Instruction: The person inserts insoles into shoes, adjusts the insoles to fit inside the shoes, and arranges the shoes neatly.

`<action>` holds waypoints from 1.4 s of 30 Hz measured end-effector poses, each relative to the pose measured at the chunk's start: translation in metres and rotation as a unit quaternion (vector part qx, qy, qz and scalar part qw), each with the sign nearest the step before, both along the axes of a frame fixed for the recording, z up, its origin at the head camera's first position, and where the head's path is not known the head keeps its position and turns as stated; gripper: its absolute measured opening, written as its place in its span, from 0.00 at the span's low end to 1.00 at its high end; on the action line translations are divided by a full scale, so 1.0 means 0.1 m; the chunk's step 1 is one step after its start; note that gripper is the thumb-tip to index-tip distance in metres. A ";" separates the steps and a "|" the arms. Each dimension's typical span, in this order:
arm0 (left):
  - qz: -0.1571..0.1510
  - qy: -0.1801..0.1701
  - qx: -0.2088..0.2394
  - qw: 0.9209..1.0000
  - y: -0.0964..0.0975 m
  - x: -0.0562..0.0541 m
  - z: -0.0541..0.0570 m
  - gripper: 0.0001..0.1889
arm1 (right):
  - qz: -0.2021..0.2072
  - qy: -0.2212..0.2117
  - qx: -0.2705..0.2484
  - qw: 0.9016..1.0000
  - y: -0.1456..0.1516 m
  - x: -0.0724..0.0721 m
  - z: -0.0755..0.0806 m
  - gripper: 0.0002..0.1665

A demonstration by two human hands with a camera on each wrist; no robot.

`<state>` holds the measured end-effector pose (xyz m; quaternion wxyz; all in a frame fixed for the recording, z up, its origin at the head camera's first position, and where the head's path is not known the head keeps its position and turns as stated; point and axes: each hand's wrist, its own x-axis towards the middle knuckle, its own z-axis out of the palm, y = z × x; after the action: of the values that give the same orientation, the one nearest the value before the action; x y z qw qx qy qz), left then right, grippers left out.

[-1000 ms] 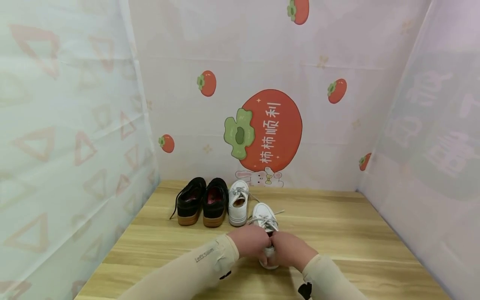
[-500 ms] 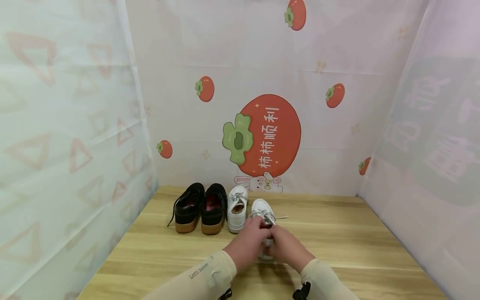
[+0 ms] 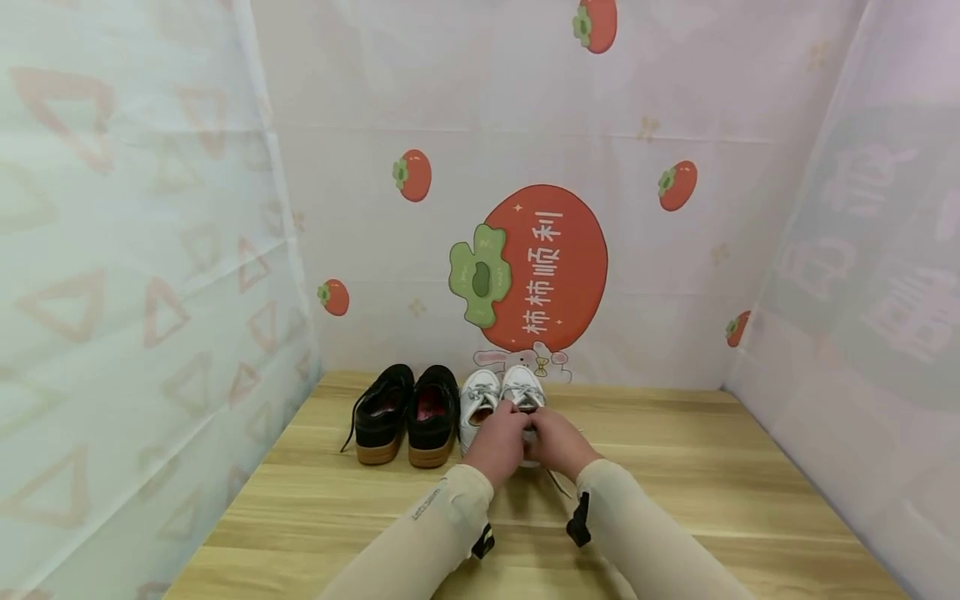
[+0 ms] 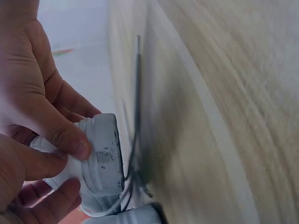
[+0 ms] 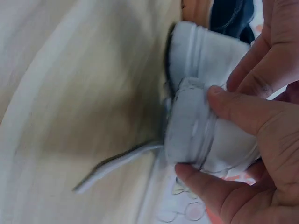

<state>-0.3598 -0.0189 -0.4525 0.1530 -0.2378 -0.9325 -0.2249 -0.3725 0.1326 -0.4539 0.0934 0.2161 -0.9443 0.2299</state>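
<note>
Both hands hold a white sneaker [image 3: 522,386] by its heel end, toe facing the back wall. My left hand [image 3: 497,443] grips its left side, and my right hand [image 3: 558,442] its right side. In the left wrist view, fingers and thumbs pinch around the heel [image 4: 103,154]; a grey lace [image 4: 137,93] trails under the sole. From the right wrist, the scuffed heel [image 5: 187,128] looks slightly above the tabletop. A matching white sneaker [image 3: 478,387] stands close on the left, partly covered by my left hand. The held shoe's opening is mostly hidden.
Two black shoes [image 3: 432,417] with brown soles stand left of the white pair, toes to the back. The wooden tabletop [image 3: 675,483] ends at a printed cloth back wall [image 3: 360,225], with cloth walls at both sides.
Both hands have carried the white sneaker forward and slightly left, from in front of the row to beside the other white sneaker. The black shoes have stayed put.
</note>
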 end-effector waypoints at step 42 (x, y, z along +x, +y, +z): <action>0.069 -0.147 0.067 0.984 -0.06 -0.35 -0.31 0.12 | -0.077 -0.068 -0.118 0.988 0.01 -0.12 -0.46 0.43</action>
<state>-0.3946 -0.0248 -0.4833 0.0447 -0.1264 -0.9419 -0.3080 -0.3844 0.1332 -0.5001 0.0716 0.1145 -0.9284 0.3461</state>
